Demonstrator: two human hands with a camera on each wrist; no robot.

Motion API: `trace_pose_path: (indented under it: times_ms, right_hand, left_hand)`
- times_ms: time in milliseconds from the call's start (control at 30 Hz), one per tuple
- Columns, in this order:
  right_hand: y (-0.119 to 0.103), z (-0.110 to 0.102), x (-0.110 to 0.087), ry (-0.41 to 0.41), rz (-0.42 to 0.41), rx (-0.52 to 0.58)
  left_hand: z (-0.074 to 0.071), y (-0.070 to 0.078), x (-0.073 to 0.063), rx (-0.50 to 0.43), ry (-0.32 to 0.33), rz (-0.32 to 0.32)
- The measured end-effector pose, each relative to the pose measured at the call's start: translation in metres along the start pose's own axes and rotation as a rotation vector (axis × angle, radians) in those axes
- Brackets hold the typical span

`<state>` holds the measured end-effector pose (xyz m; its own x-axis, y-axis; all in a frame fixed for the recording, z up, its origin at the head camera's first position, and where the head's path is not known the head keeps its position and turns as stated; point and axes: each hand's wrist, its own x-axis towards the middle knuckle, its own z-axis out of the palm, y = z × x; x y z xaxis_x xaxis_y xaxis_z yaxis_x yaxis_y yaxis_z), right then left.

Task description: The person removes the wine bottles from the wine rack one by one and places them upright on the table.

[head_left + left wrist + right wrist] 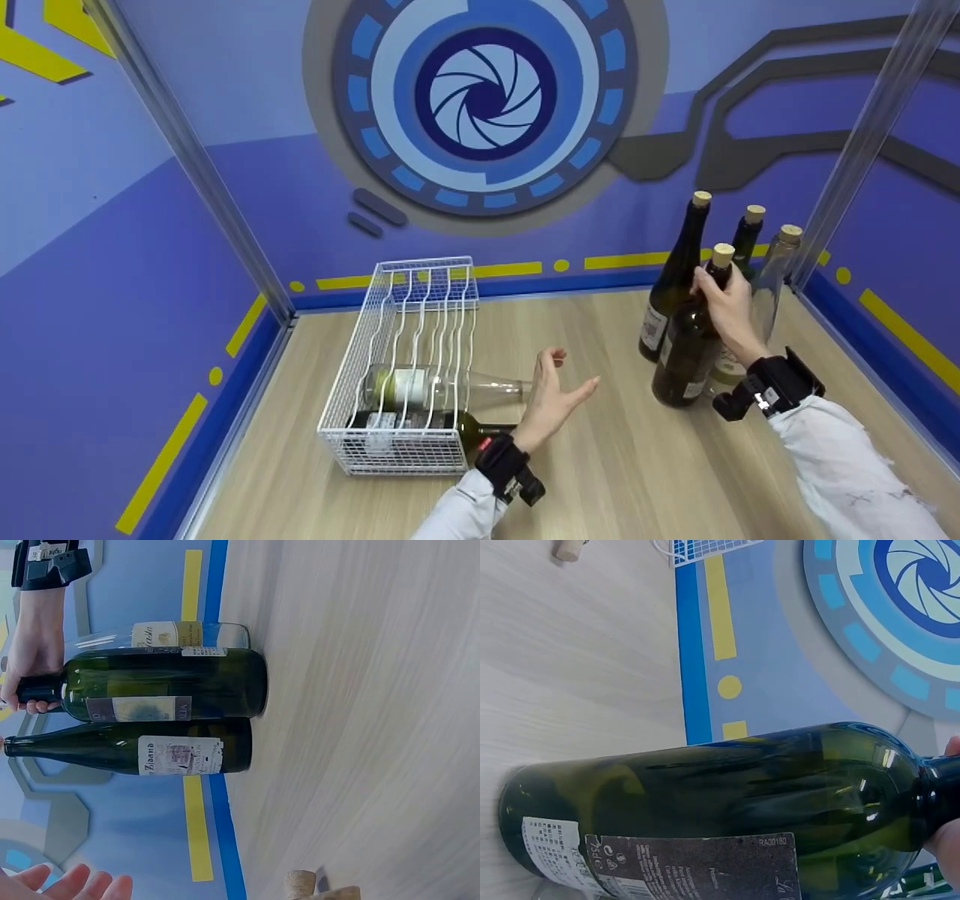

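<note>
My right hand (pixel 731 311) grips the neck of a dark green wine bottle (pixel 684 360), just below its cork. The bottle stands upright; in the right wrist view its back label (pixel 705 862) shows. My left hand (pixel 551 401) is held with fingers spread and loosely bent, holding nothing, by the bottle necks at the rack. On the left stands a white wire rack (pixel 396 450). A clear glass bottle (pixel 487 386) and a dark green bottle (pixel 469 431) lie in it on their sides, necks pointing right, corks partly hidden by my left hand.
Around the gripped bottle stand a tall dark bottle (pixel 679 262), a green bottle (pixel 748 236) and a clear bottle (pixel 769 285), all corked. Blue panels (pixel 540 247) and metal posts (pixel 240 225) border the wooden table (pixel 585 480).
</note>
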<state>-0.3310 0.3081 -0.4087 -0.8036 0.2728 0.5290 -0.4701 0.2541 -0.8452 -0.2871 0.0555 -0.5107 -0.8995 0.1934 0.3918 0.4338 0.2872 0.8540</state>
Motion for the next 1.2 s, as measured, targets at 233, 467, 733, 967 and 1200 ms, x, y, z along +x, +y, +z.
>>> trace_pose_path:
  times_ms: [233, 467, 733, 967, 1200]
  right_hand:
    - [0.002, 0.000, 0.000, -0.007, 0.009, -0.010]
    - [0.002, 0.001, 0.000, -0.020, 0.012, -0.026]
    - [0.010, -0.005, 0.002, -0.024, 0.069, -0.061]
    - [0.003, -0.013, 0.010, -0.016, 0.061, -0.074]
    - [-0.004, -0.018, 0.028, 0.008, -0.179, 0.016]
  left_hand:
    - [0.000, 0.000, -0.001, -0.015, 0.005, 0.009]
    - [0.000, -0.001, 0.000, -0.005, -0.001, 0.029]
    - [0.001, -0.002, -0.001, -0.015, 0.003, 0.018]
    - [-0.001, 0.000, 0.000, -0.009, -0.005, 0.011]
    - [-0.001, 0.000, -0.001, -0.006, -0.008, 0.023]
